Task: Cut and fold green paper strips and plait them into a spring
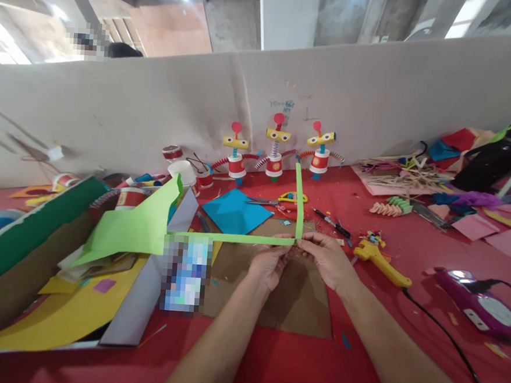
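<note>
Green paper strips [235, 238], two lengths, above brown cardboard [295, 305]: meeting at a right angle between left hand [272, 265] and right hand [327, 261], both pinching the corner, equally near; one length runs leftward, the other forward.

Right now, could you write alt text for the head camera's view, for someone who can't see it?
A person's left hand and right hand pinch the corner of an L of narrow green paper above brown cardboard on a red table. Three yellow-headed cup figures stand behind; a yellow glue gun lies to the right.
</note>
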`<state>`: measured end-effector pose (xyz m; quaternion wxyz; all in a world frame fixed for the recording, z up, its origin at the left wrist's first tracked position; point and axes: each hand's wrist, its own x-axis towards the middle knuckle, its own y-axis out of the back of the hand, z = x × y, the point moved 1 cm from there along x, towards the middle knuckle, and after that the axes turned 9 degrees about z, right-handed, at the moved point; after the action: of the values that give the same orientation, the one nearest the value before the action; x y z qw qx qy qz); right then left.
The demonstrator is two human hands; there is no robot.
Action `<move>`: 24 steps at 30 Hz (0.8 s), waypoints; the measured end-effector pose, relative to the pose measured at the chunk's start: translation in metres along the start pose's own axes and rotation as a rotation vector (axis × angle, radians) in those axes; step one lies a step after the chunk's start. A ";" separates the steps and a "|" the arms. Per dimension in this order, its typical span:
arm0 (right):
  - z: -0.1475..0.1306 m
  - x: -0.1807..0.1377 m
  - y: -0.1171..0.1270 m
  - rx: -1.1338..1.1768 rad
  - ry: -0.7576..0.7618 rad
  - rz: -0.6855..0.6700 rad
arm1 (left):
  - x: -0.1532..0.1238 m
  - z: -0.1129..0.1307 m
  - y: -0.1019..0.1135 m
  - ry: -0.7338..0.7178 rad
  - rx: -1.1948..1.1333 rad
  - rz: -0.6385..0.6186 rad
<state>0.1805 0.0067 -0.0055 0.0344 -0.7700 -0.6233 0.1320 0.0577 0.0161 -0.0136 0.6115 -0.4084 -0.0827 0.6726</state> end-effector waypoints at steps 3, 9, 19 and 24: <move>0.002 0.001 0.000 -0.019 0.004 0.017 | -0.001 0.000 0.000 -0.035 0.040 0.007; 0.006 0.000 -0.001 -0.065 0.060 0.044 | -0.002 -0.001 0.000 -0.103 0.142 0.050; 0.004 -0.005 -0.003 -0.163 0.123 -0.050 | -0.002 -0.001 -0.001 -0.223 0.134 0.113; 0.000 -0.008 -0.005 -0.115 0.145 0.025 | -0.004 -0.001 -0.003 -0.252 0.085 0.062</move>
<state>0.1742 0.0003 -0.0027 0.0334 -0.7860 -0.6160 0.0404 0.0605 0.0127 -0.0102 0.5921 -0.2967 -0.1176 0.7400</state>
